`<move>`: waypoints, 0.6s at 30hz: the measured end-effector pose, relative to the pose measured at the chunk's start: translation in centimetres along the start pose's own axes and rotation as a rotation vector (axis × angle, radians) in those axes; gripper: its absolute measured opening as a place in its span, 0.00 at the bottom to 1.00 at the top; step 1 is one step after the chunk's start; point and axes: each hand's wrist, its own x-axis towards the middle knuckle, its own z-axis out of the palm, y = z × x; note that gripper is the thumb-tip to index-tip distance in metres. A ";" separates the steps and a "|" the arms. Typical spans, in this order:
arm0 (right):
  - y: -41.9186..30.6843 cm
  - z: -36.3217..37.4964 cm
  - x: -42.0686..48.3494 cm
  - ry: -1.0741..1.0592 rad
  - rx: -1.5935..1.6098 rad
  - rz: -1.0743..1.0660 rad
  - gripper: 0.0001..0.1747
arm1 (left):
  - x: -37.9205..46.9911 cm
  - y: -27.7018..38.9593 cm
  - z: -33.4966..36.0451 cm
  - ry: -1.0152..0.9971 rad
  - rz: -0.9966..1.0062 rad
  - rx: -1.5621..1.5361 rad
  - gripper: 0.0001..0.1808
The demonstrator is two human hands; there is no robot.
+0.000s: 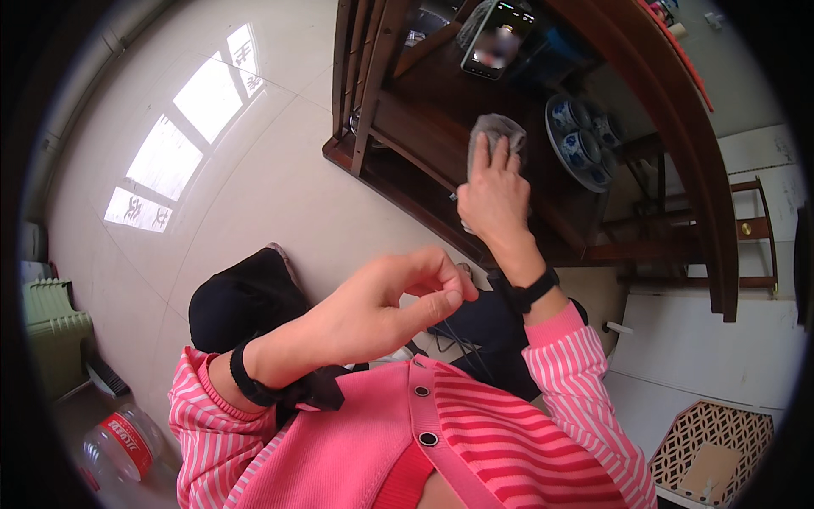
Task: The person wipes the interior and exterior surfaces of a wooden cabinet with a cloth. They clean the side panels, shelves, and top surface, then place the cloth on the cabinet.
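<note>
Fingers spread, my right hand [496, 191] presses a grey cloth [495, 127] onto the shelf of a dark wooden cabinet [432, 118]. Right of the cloth, a round tray [558, 137] holds several blue-and-white porcelain cups [580, 147]. Beyond the cloth, a smartphone [498, 39] with its screen lit leans at the back of the shelf. My left hand [407, 296] is in front of my torso, below and left of the right one, its fingers curled and the thumb near the fingertips. Nothing shows in it.
The cabinet's curved top edge [674, 108] overhangs the shelf at the right. A wooden chair back [760, 232] stands beyond it. On the lower left are a green plastic container [57, 337], a brush [107, 376] and a large clear plastic bottle [124, 445]. A patterned openwork panel [731, 426] lies lower right.
</note>
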 end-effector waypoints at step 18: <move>-8.4 1.6 14.6 -0.017 0.181 -0.031 0.38 | -0.5 0.0 -1.2 0.072 0.007 0.066 0.06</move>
